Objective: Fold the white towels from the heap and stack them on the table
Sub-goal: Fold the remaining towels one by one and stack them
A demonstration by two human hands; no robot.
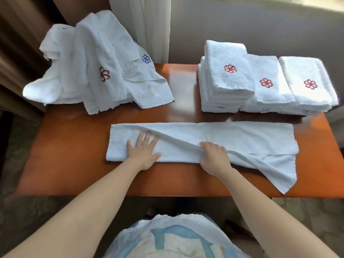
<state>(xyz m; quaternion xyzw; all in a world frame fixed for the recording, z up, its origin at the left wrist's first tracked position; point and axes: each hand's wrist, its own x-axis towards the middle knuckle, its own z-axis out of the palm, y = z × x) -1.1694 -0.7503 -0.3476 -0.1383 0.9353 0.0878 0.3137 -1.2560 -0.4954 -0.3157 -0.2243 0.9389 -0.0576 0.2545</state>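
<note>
My right hand (216,159) grips a raised ridge of the towel (242,136), fingers curled over the fold near the middle of its near edge. My left hand (143,149) lies flat on the same towel toward its left end, fingers straight and spread, palm pressing the cloth down onto the table (74,146).

The towel lies as a long strip across the front half of the table, running left to right. A loose fold runs diagonally from near my left fingertips down to my right hand. On the right the near layer is not squared up: one corner droops toward the table's front edge, close to the rim.

The heap (89,67) of unfolded white towels sits at the far left corner, spilling over the table's left side. One towel in it shows a red flower emblem, another a blue one.

At the far right stand three stacks side by side and touching: the left stack (227,71) is the tallest, the middle stack (268,81) and the right stack (309,82) are lower. Each top towel carries a red flower emblem facing up. The stacks sit just behind the strip I am working on, apart from it.

A pale curtain (149,25) hangs behind the table, between the heap and the stacks.
</note>
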